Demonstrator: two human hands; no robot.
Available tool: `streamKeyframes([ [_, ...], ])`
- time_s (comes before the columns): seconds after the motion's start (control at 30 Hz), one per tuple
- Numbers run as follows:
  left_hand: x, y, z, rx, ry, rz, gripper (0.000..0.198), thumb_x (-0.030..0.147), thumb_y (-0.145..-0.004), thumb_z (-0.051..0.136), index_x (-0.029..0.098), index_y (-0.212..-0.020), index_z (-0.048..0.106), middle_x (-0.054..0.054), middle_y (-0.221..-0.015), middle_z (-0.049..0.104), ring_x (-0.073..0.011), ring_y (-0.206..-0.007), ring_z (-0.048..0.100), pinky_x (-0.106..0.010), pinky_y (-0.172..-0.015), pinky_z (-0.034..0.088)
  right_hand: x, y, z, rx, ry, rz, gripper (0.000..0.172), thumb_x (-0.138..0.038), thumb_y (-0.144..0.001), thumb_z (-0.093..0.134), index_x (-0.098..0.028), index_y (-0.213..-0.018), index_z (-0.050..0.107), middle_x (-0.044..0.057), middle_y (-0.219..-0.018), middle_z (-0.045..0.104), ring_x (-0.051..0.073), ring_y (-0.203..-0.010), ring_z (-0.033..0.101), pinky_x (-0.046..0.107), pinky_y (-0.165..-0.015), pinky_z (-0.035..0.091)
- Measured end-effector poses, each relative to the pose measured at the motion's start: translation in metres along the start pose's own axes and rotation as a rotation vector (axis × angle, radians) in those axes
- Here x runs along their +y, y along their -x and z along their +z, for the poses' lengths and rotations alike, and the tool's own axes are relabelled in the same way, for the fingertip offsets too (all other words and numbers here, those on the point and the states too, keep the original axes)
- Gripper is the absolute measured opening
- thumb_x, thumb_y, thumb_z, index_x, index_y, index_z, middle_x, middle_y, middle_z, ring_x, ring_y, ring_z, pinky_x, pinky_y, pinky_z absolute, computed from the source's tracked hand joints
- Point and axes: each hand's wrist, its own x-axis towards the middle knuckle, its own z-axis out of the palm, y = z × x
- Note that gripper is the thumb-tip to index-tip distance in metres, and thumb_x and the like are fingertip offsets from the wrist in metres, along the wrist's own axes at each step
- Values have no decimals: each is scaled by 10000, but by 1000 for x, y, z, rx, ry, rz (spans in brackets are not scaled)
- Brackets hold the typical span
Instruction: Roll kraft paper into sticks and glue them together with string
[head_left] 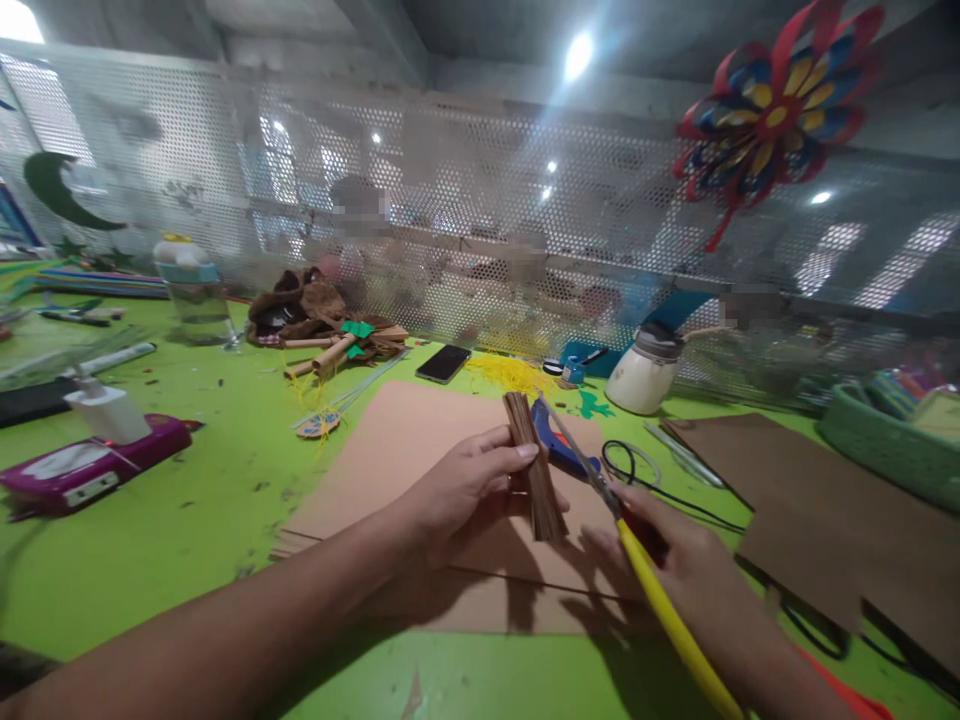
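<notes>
My left hand (469,485) is closed around a bundle of thin brown strips (534,465), holding it upright over a brown cardboard sheet (405,450). My right hand (679,565) grips yellow-handled scissors (600,480). Their blades point up and left, just to the right of the bundle. A blue glue gun (559,445) lies on the cardboard behind the bundle.
A green table (187,520) holds a purple case with a white charger (97,450), a black phone (443,362), a white jar (645,372), a clear bottle (191,290), another brown sheet (810,510), black cable (660,490) and a green basket (892,435). Perforated mesh screen behind; a paper pinwheel (776,105) hangs on it.
</notes>
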Motion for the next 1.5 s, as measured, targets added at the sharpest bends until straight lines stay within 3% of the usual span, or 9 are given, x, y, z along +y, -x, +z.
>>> streamKeyframes([
  [0.37, -1, -1, -2, -114, 45, -88, 160, 266, -892, 481, 148, -985, 538, -39, -727, 598, -212, -766, 640, -388, -779, 479, 6, -1, -3, -253, 316, 37, 206, -302, -784, 582, -220, -954, 664, 69, -853, 657, 207, -714, 605, 248, -568, 369],
  [0.5, -4, -3, -4, -58, 29, -102, 182, 269, -904, 465, 148, -1019, 538, -21, -703, 567, -179, -726, 621, -320, -708, 486, 11, -1, -12, -278, 373, 17, 314, -310, -770, 598, -226, -1068, 648, 81, -867, 648, 257, -802, 602, 315, -654, 412],
  [0.67, -9, -1, -3, -50, 11, -177, 257, 334, -868, 518, 122, -1007, 563, -37, -698, 572, -157, -656, 600, -278, -656, 461, 4, -11, -26, -174, -30, 3, 360, -356, -831, 542, -164, -1122, 633, 100, -944, 664, 229, -847, 623, 364, -753, 481],
  [0.83, -12, 4, 6, -132, -20, -222, 236, 321, -872, 471, 114, -926, 570, -18, -636, 534, -156, -594, 593, -252, -581, 430, -16, -27, -34, -262, -522, -133, 499, -288, -820, 594, -206, -1298, 480, 90, -1110, 646, 197, -949, 630, 340, -803, 519],
  [0.93, -11, 5, 8, -201, -69, -239, 251, 336, -874, 456, 115, -851, 573, -3, -590, 489, -144, -558, 560, -237, -533, 405, -26, -31, -36, -366, -543, -215, 570, -200, -763, 654, -243, -1301, 473, 65, -1162, 622, 182, -977, 622, 341, -862, 504],
  [1.03, -8, 5, 7, -231, -93, -261, 258, 373, -859, 476, 140, -773, 549, 34, -522, 410, -121, -496, 487, -228, -496, 371, -29, -31, -33, -337, -419, -294, 331, -173, -758, 660, -213, -1086, 636, 38, -1004, 667, 166, -900, 628, 308, -826, 501],
  [1.2, -4, 6, 3, -246, -565, -151, 290, 440, -831, 546, 157, -865, 596, 26, -591, 505, -103, -515, 449, -218, -521, 357, -21, -27, -25, -221, -372, -363, 48, -196, -783, 652, -166, -795, 687, 23, -754, 658, 139, -714, 607, 246, -651, 478],
  [1.33, -7, 4, -1, -163, -1067, 142, 189, 335, -828, 556, 191, -892, 660, -24, -766, 633, -139, -660, 527, -216, -589, 363, -12, -27, -19, -191, -401, -272, 91, -234, -787, 645, -154, -779, 689, 16, -680, 636, 121, -599, 570, 227, -552, 451],
  [1.5, 10, -6, -10, 90, -1277, 301, 194, 299, -838, 517, 195, -827, 680, 3, -596, 617, -125, -533, 510, -212, -534, 346, -8, -31, -9, -99, -501, -116, 271, -359, -863, 530, -132, -956, 644, 27, -692, 632, 139, -584, 580, 253, -552, 479],
])
